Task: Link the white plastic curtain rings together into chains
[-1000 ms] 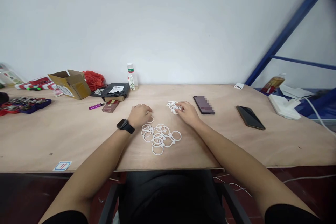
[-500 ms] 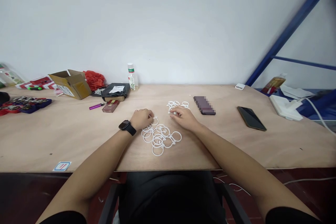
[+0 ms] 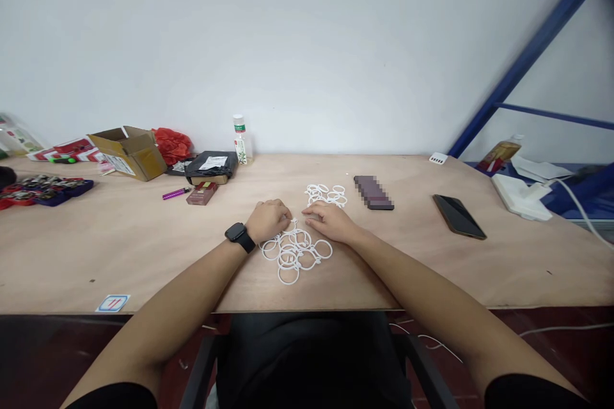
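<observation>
Down at the table's near edge, a white, blue-bordered paper label [image 3: 112, 303] with red strokes lies off to the left. Just beyond, front and centre, sits a loose pile of thin white plastic rings [image 3: 298, 265], several overlapping, each with a little tab where that can be made out. And here's the left hand [image 3: 268, 220], black square watch [image 3: 235, 232] on its wrist, fingertips closed on the rim of a single white ring [image 3: 296, 223] at the pile's far side! Opposite, the right hand [image 3: 330, 220] curves loosely, thumb and forefinger apart, nothing visible between them. Right behind it, partly covered, a second cluster of white rings [image 3: 330, 195]. Farther right lies a black, flat phone [image 3: 459, 216]; at the back, against the wall, a clear, white-capped bottle [image 3: 240, 144] stands upright.
</observation>
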`<state>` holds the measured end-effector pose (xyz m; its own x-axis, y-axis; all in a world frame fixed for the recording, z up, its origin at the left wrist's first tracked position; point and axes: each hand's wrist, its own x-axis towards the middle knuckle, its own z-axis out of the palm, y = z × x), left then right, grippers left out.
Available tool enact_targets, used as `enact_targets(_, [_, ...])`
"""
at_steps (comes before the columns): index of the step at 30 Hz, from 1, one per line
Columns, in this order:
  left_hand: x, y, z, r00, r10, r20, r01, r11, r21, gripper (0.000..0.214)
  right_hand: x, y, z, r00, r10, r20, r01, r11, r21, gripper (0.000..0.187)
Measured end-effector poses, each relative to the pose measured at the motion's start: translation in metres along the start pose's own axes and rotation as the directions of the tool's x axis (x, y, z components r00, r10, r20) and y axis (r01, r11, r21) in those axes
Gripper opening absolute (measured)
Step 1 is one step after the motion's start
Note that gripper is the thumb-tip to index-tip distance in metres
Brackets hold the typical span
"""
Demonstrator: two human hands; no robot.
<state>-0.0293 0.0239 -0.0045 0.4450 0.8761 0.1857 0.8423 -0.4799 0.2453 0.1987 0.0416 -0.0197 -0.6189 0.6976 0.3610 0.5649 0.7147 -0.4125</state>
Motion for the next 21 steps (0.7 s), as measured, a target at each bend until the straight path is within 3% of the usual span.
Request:
enact_targets(5, [0.0,0.005,0.002,0.999,0.034,-0.027,-0.037,0.992,-0.121,0.016,0.002,-0.004,0.003,0.996,-0.029,0.083,0.03,1.0,-0.009,0.023])
enact_targets(9, [0.0,0.006,0.002,0.998,0.052,-0.037,-0.057,0.985,-0.165,0.017,0.004,-0.007,0.004,0.998,-0.052,0.047,0.05,0.998,0.046,0.015])
enact_targets(16, [0.001,0.009,0.002,0.994,0.075,-0.084,-0.093,0.97,-0.225,0.019,0.005,-0.017,0.005,0.99,0.124,-0.067,-0.112,0.982,0.152,0.013])
enact_targets(21, [0.002,0.012,0.001,0.981,0.113,-0.159,-0.155,0.946,-0.285,0.023,0.005,-0.024,0.003,0.976,0.18,-0.121,-0.143,0.953,0.269,0.015])
